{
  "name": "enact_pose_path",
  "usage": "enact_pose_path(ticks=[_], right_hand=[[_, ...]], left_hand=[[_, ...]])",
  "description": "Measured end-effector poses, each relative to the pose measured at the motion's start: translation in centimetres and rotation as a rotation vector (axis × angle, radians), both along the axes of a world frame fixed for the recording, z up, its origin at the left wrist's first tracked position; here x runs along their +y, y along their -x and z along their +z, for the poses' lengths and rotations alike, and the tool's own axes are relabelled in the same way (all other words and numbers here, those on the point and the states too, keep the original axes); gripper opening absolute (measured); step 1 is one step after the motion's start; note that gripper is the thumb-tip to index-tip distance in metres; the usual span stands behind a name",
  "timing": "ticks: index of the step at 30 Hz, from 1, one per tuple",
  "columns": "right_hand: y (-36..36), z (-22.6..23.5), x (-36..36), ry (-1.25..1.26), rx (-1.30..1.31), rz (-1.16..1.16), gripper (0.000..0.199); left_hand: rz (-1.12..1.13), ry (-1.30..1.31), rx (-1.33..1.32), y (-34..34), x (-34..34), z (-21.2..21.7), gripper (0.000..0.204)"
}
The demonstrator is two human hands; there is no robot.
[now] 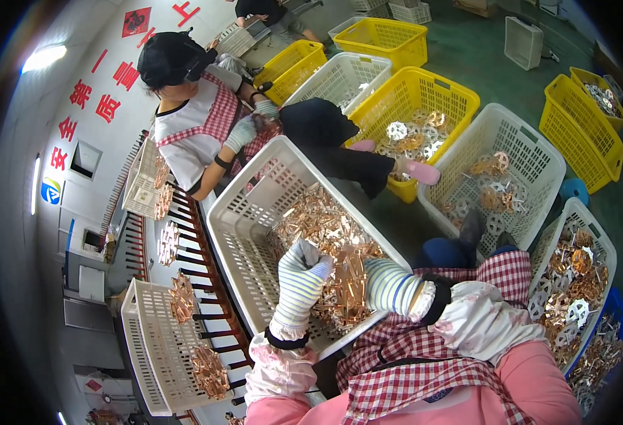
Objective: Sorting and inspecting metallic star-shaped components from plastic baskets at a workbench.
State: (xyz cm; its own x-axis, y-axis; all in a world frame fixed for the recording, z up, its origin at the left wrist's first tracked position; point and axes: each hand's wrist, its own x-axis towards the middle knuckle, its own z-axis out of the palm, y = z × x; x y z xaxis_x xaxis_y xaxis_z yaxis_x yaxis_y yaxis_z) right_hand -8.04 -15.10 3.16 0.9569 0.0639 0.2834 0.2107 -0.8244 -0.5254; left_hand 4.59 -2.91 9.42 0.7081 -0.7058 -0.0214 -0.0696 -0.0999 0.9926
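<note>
Both my hands wear white striped gloves and are over a white plastic crate (244,258) filled partly with thin copper-coloured stamped metal parts (322,219). My left hand (303,276) is closed, thumb and fingers drawn together at the near part of the crate. Whatever lies in its fingers is too small or hidden to make out. To its right, my right hand (391,285) is closed against a bunch of copper-coloured metal strips (350,280). The bunch stands between the two hands, and its lower end merges with the loose parts. My right fingertips are partly hidden behind it.
Across the crate sits a co-worker (212,127) with gloved hands. A rack with dark prongs (216,315) and another white crate (145,347) stand left. Yellow crates (460,106) and white crates (545,152) with metal parts are on the right, beside my legs.
</note>
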Motion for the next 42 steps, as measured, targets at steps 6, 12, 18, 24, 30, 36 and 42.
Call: enact_pose_path(ticks=[6, 12, 18, 24, 30, 36, 42], right_hand=[[-0.1, 0.8, 0.3, 0.008, 0.156, -0.008, 0.015], [0.1, 0.9, 0.1, -0.027, 0.173, -0.047, 0.017], [0.0, 2.9, -0.8, -0.084, 0.329, 0.108, 0.016], [0.4, 2.8, 0.1, -0.264, 0.106, -0.156, 0.048], [1.0, 1.7, 0.3, -0.293, -0.059, -0.189, 0.038], [0.9, 2.0, 0.2, 0.005, -0.071, -0.102, 0.014], [1.1, 1.9, 0.2, -0.128, 0.017, -0.122, 0.017]], left_hand=[[-0.124, 0.026, -0.066, 1.2, -0.1, 0.6, 0.032], [-0.296, -0.098, 0.203, 1.7, 0.1, 2.4, 0.035], [-0.426, 0.113, -0.571, 1.5, -0.5, 2.2, 0.029], [-0.192, 0.030, -0.390, 0.8, 0.0, 0.9, 0.026], [-0.009, 0.010, -0.039, -0.1, 0.2, 1.1, 0.012], [0.097, -0.101, -0.114, -1.1, 0.8, 1.4, 0.018], [-0.140, -0.092, 0.015, 0.1, 0.3, 0.8, 0.028]])
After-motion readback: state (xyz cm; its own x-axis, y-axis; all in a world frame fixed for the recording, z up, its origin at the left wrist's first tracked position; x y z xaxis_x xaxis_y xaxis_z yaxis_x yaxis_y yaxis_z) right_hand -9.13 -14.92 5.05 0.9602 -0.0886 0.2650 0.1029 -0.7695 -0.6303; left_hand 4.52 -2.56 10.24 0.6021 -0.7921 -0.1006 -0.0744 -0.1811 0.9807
